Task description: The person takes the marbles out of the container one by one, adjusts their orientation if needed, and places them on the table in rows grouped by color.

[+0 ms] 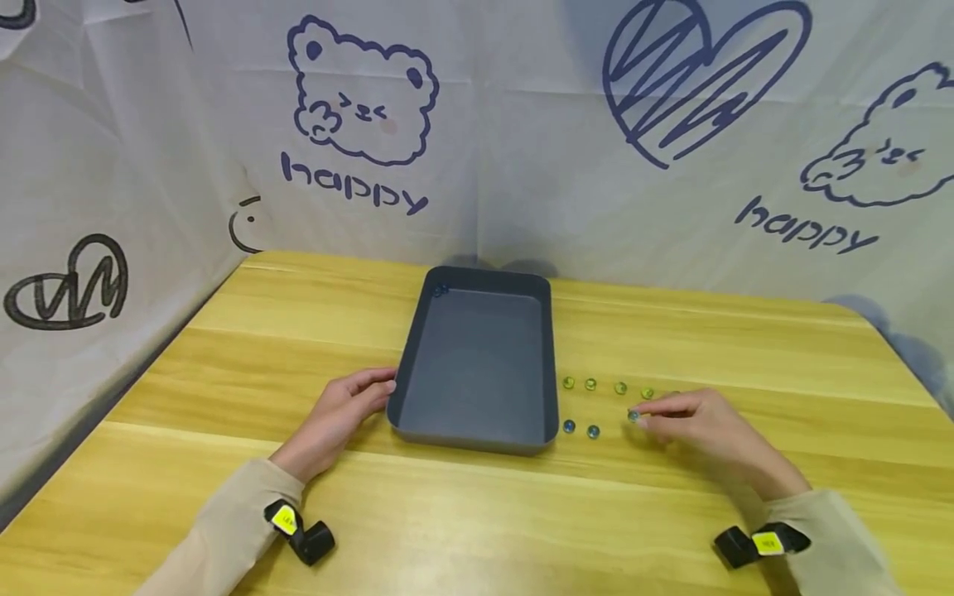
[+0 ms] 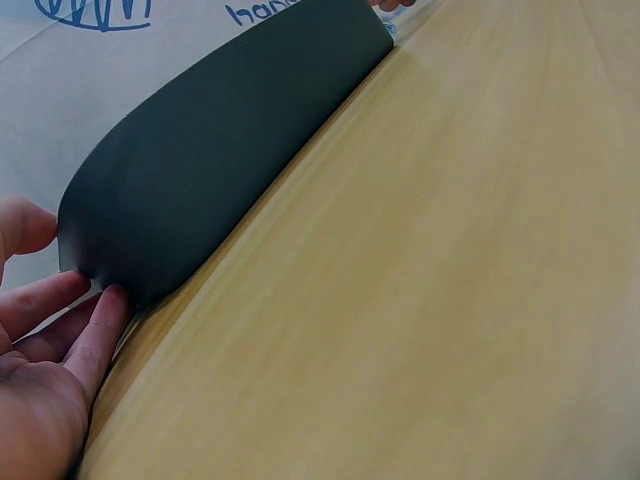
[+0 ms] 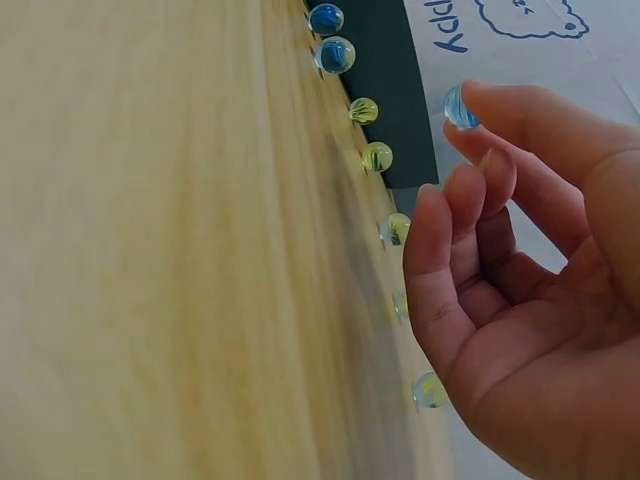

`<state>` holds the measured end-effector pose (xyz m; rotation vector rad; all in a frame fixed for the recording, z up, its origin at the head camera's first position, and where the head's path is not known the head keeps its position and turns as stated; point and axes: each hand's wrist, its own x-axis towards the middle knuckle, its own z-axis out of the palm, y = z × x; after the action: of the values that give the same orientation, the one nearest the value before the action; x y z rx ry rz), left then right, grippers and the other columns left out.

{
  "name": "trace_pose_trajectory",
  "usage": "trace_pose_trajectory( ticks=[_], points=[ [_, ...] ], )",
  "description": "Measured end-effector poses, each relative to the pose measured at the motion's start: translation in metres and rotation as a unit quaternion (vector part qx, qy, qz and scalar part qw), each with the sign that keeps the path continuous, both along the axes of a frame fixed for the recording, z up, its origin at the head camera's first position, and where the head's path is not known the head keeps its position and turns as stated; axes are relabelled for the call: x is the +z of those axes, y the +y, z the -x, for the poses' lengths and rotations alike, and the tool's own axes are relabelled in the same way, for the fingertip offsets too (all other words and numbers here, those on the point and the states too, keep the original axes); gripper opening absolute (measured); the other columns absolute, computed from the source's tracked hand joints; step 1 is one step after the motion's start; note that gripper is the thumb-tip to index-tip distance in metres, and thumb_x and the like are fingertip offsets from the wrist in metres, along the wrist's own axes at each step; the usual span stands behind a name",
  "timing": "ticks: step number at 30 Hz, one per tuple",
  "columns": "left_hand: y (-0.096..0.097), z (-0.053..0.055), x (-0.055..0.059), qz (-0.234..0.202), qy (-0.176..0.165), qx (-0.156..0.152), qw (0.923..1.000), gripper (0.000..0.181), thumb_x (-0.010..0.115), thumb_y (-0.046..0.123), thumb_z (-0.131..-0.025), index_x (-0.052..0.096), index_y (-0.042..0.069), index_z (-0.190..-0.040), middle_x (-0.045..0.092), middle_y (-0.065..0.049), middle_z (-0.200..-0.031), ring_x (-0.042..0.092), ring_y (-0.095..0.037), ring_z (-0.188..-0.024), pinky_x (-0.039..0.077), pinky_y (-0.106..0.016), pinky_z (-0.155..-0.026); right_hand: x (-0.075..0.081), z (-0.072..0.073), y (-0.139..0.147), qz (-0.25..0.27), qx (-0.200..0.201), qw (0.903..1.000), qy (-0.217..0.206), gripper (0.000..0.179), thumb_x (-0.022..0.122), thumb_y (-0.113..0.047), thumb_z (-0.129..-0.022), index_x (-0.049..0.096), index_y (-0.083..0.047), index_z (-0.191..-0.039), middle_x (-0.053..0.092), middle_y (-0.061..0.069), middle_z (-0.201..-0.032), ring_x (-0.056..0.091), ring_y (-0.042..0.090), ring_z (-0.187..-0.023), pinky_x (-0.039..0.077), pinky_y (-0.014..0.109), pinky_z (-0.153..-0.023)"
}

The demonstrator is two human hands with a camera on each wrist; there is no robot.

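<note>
My right hand (image 1: 704,426) pinches a blue glass marble (image 3: 459,108) between thumb and index finger, raised off the table. The other fingers curl loosely beneath. My left hand (image 1: 339,418) touches the outside of a dark grey rectangular tray (image 1: 477,440) near its front left corner, fingertips against the wall in the left wrist view. Two blue marbles (image 3: 334,55) sit on the table just right of the tray. Behind them runs a row of several yellow-green marbles (image 1: 621,387), its right end partly hidden by my right hand. A few dark blue marbles (image 1: 441,290) lie in the tray's far left corner.
The wood-grain table (image 1: 477,530) extends on all sides of the tray. A white cloth (image 1: 522,182) with drawn bears and hearts hangs behind and to the left. Each wrist wears a black camera mount (image 1: 301,534).
</note>
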<state>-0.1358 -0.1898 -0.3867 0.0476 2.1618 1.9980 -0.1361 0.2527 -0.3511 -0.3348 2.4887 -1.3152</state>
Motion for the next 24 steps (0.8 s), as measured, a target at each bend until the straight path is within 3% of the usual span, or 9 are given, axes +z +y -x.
trace_pose_trajectory(
  ticks=[13,20,24],
  points=[
    [0.002,0.000,0.000,0.002,0.006,-0.004,1.0000,0.048,0.052,0.019,-0.101,0.045,-0.009,-0.139,0.046,-0.024,-0.140,0.051,-0.030,-0.123,0.045,-0.026,-0.099,-0.006,0.001,-0.003,-0.014,0.030,0.9994,0.006,0.031,0.069,-0.017,-0.091,0.070,0.003,-0.114,0.068,0.008,-0.082,0.057,0.016,-0.064,0.051,0.028,-0.054],
    [0.001,0.000,-0.003,0.011,-0.006,0.002,0.9999,0.046,0.052,0.018,-0.101,0.046,-0.007,-0.139,0.047,-0.022,-0.140,0.051,-0.030,-0.123,0.045,-0.028,-0.099,-0.010,0.001,-0.007,-0.037,0.022,0.9989,0.020,0.028,0.073,-0.020,-0.088,0.074,-0.001,-0.109,0.070,0.012,-0.106,0.059,0.014,-0.080,0.052,0.025,-0.062],
    [0.002,0.000,-0.002,0.004,-0.007,0.002,1.0000,0.047,0.053,0.019,-0.101,0.046,-0.007,-0.139,0.046,-0.022,-0.140,0.050,-0.029,-0.123,0.045,-0.028,-0.099,-0.011,0.000,-0.009,-0.049,0.023,0.9983,0.023,0.028,0.073,-0.021,-0.088,0.074,-0.002,-0.108,0.070,0.013,-0.107,0.062,0.018,-0.089,0.054,0.026,-0.067]
  ],
)
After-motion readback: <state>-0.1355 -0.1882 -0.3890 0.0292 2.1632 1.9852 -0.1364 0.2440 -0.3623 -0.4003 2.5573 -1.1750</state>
